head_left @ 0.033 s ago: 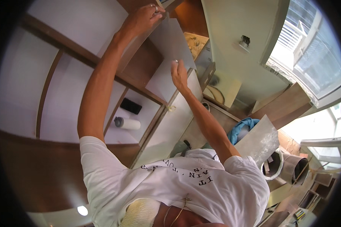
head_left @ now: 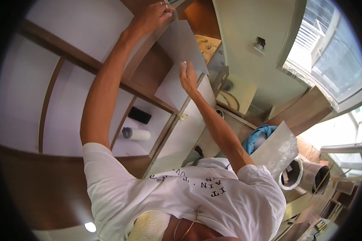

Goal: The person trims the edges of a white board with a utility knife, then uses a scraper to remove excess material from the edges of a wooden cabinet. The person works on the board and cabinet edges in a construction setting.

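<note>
My left hand [head_left: 153, 17], a ring on one finger, reaches up to the upper edge of the wooden cabinet [head_left: 60, 48]. Its fingers are closed near that edge; whatever they pinch is too small or blurred to name. Lower and to the right, my right hand [head_left: 188, 78] is raised in front of a pale panel [head_left: 183, 38] with its fingers pressed together. I cannot make out what is in them. Below the hands, a white bottle with a grey lid [head_left: 136, 133] and a black phone [head_left: 139, 115] lie in a cabinet compartment.
To my right are a blue cloth [head_left: 258, 136], a light board [head_left: 275, 148] and round containers [head_left: 290, 174]. A wooden board [head_left: 305, 110] stands beneath a bright window [head_left: 342, 52]. A wall opening with a fitting [head_left: 260, 43] shows above.
My right hand has shifted slightly up and left. My left hand stays at the cabinet's upper edge, and the whole view has moved a little.
</note>
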{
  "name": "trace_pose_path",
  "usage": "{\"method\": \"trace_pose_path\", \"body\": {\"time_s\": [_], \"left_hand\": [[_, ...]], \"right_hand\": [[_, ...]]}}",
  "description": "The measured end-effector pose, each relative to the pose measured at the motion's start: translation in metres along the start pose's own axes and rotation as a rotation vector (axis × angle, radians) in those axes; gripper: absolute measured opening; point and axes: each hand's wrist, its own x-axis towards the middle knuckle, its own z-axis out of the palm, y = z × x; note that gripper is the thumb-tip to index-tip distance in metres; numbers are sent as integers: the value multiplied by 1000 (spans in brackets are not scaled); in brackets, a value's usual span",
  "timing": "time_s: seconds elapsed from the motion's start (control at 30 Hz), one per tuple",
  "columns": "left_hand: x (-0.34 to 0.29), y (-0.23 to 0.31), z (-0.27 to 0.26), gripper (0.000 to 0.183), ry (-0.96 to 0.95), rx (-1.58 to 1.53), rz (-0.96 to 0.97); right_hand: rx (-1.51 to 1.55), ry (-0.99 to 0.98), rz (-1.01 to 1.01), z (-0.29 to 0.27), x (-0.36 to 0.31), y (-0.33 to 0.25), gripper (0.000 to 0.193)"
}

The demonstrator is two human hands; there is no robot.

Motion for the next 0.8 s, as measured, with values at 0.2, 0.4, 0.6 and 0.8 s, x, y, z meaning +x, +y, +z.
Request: {"method": "trace_pose_path", "body": {"time_s": [0.2, 0.4, 0.6, 0.8], "left_hand": [[47, -59, 41, 20, 61, 456, 525], [72, -60, 54, 11, 23, 570, 523], [103, -79, 49, 10, -148, 409, 507], [124, -83, 46, 12, -386, 387, 305]], "right_hand": [[31, 175, 7, 73, 74, 25, 37], [-42, 288, -78, 95, 94, 39, 36], [-46, 304, -18, 96, 89, 34, 32], [-83, 279, -12, 91, 96, 43, 29]]}}
